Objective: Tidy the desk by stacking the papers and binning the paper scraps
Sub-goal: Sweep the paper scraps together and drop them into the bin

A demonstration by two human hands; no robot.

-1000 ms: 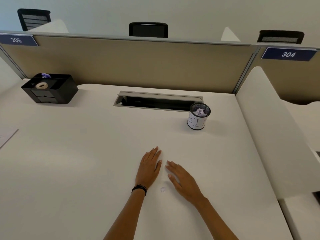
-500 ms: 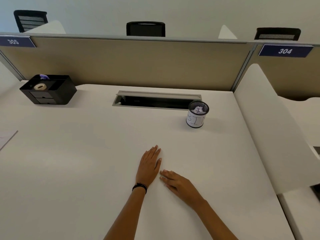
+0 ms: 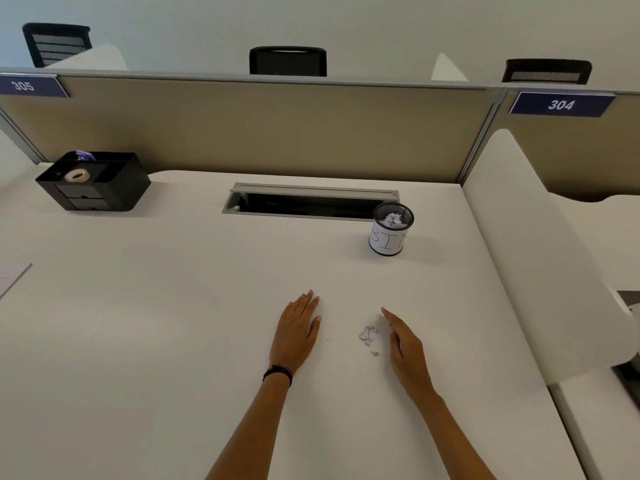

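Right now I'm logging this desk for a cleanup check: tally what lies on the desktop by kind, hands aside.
Bin: 1
Pile of paper scraps: 1 (pieces too small to count)
Paper sheet, only a corner in view: 1
Black organiser: 1
Tape roll, in the organiser: 1
Total: 5
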